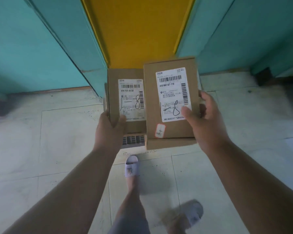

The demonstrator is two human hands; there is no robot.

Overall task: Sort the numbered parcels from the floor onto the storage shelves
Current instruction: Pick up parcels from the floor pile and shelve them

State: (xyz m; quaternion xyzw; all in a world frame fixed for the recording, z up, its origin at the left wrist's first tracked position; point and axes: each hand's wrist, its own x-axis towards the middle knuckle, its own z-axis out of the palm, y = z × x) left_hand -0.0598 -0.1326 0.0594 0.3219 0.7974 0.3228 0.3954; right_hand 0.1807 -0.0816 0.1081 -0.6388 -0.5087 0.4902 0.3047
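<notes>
Two brown cardboard parcels are held side by side at chest height, both with white shipping labels hand-marked "1-8". My left hand [111,125] grips the smaller parcel [115,92] at its lower left corner, thumb on the label. My right hand [204,119] grips the larger parcel [171,132] at its right edge, thumb pressed on the label's lower right. The larger parcel overlaps the smaller one's right edge. No shelves show in this view.
A yellow panel [139,31] stands straight ahead between teal walls [32,48]. Pale tiled floor [57,149] lies below. My feet in grey slippers [132,166] are under the parcels. A dark object [264,76] sits at the right wall's base.
</notes>
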